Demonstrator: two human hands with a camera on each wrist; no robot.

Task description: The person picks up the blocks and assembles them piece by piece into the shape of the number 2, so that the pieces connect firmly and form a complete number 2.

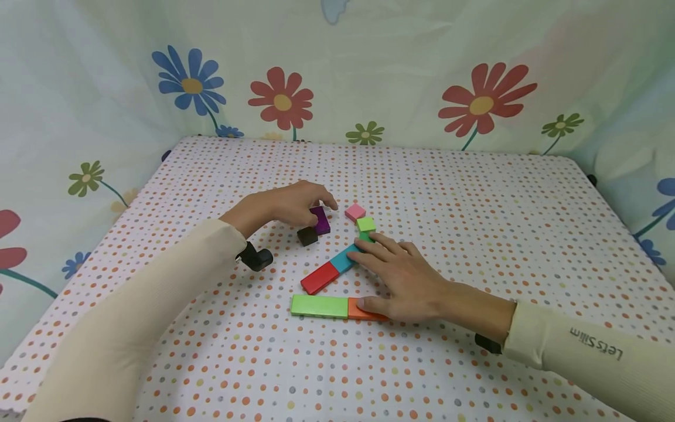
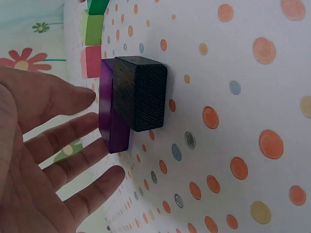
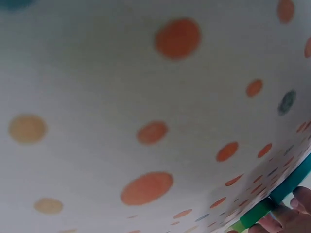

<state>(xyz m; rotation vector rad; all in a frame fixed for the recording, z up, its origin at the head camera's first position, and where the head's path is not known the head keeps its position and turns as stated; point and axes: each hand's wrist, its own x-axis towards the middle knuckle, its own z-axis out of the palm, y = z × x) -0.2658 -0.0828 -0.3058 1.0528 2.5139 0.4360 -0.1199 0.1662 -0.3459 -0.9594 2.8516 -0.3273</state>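
Note:
My left hand (image 1: 292, 204) is beside a purple block (image 1: 322, 223), fingers spread and loosely bent. In the left wrist view its fingertips are close to the purple block's far side; whether they touch is unclear. A black block (image 2: 141, 92) sits against the purple one. Over a bent line of blocks lies my right hand (image 1: 411, 287). Its fingertips rest on the blue block (image 1: 344, 259) and green block (image 1: 365, 236), its thumb on an orange block (image 1: 352, 309). Joining the blue block is a red block (image 1: 320, 278); a long light green block (image 1: 319, 306) adjoins the orange one.
Beyond the green block are a small light green block (image 1: 366, 224) and a pink block (image 1: 355, 211), corner to corner. All stand on a dotted tablecloth (image 1: 237, 363). A flower-printed curtain (image 1: 401, 70) surrounds the table's back and sides.

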